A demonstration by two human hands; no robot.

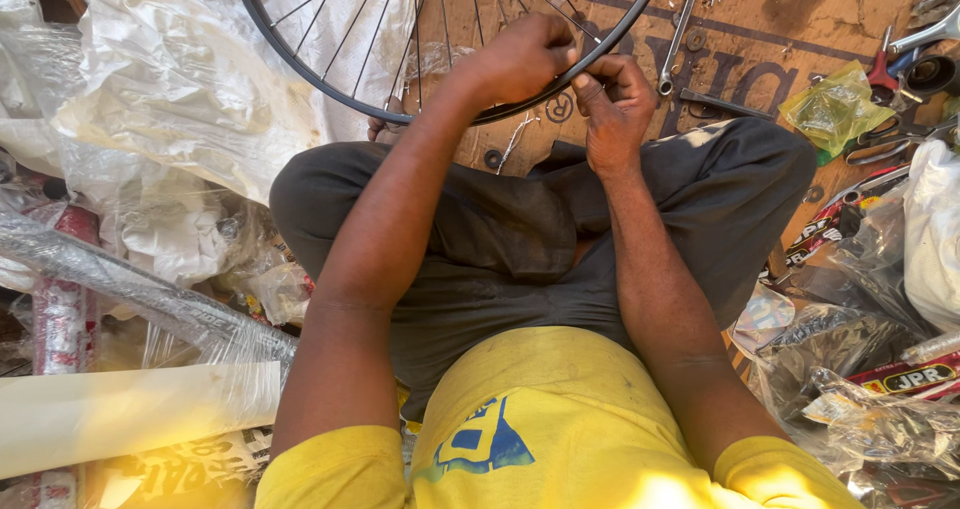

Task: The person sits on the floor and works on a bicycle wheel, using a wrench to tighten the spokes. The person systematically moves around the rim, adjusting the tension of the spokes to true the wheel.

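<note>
A black bicycle wheel rim (300, 64) with thin steel spokes (400, 29) lies on a cardboard sheet in front of my crossed legs. My left hand (520, 57) is closed over the near edge of the rim, fingers curled around it. My right hand (615, 94) is just right of it, fingers pinched together at the rim's outer side; what they pinch is too small to tell. Both forearms reach out over my dark trousers (520, 239).
A steel spanner (680, 29) lies on the cardboard (760, 59) beyond the rim, with small loose parts near it. A greenish plastic bag (835, 109) and tools (915, 64) sit at the right. White plastic sheeting (170, 79) and wrapped parts (120, 279) crowd the left.
</note>
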